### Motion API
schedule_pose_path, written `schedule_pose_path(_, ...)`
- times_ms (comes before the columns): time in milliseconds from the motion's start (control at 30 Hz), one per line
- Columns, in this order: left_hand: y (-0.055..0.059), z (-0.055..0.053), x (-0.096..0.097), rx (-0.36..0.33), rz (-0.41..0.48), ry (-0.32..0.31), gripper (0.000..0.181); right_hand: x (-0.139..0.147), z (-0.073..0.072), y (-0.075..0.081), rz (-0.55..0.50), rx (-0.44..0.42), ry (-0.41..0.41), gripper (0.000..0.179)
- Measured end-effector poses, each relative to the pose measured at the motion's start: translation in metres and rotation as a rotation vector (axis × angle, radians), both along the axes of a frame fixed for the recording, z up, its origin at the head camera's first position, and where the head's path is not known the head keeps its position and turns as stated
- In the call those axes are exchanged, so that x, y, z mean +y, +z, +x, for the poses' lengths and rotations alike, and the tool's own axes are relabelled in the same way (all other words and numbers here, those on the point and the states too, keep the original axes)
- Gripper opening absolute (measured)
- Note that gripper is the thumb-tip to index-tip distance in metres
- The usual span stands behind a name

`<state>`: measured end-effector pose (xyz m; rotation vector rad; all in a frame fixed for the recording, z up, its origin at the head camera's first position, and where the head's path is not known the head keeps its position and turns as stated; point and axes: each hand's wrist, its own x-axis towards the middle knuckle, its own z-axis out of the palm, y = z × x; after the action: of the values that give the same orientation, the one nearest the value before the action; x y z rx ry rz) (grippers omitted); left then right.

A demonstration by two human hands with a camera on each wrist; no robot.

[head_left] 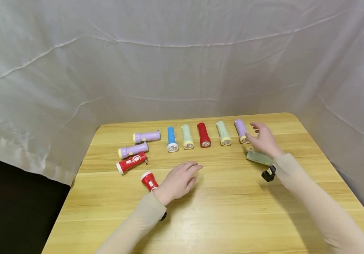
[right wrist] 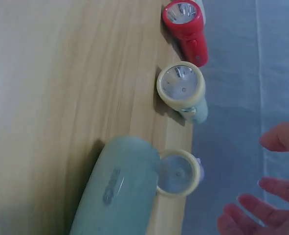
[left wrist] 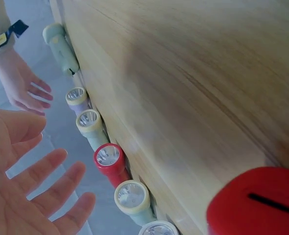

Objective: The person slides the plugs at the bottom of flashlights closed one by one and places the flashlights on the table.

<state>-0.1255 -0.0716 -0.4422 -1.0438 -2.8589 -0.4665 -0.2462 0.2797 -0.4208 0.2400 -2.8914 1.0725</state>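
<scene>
Right hand [head_left: 264, 140]: empty, fingers spread; lilac flashlight [head_left: 240, 127] just left, contact unclear. Pale-green flashlight [head_left: 256, 157] beneath wrist: dropping low could roll it. Left hand [head_left: 177, 180]: empty, fingers loose; red-and-white flashlight [head_left: 148, 179] beside wrist.

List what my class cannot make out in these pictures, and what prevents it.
- Head view: tail of the red flashlight beside the left hand, hidden by that wrist and the left sleeve.
- Head view: lamp end of the green flashlight below the right hand, hidden by the right sleeve.
- Head view: details of the white emblem, too small.
- Left wrist view: body of the white-rimmed flashlight, cut off by the bottom edge.
</scene>
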Motion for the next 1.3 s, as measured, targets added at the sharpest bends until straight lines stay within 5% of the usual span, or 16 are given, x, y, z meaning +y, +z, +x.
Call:
schedule_pose_path(267, 0.004, -0.003, 0.013, 0.031, -0.014, -0.043, 0.043, 0.014, 0.021, -0.007, 0.116, 0.096, 0.144, 0.055)
schedule_pose_path(700, 0.009, -0.010, 0.049, 0.069, -0.060, -0.112, 0.040, 0.034, 0.054, -0.019, 0.307, 0.183, 0.244, 0.049)
schedule_pose_path(1300, 0.002, -0.007, 0.057, 0.016, -0.085, -0.108, 0.042, 0.044, 0.063, -0.044, 0.485, 0.157, 0.231, 0.055)
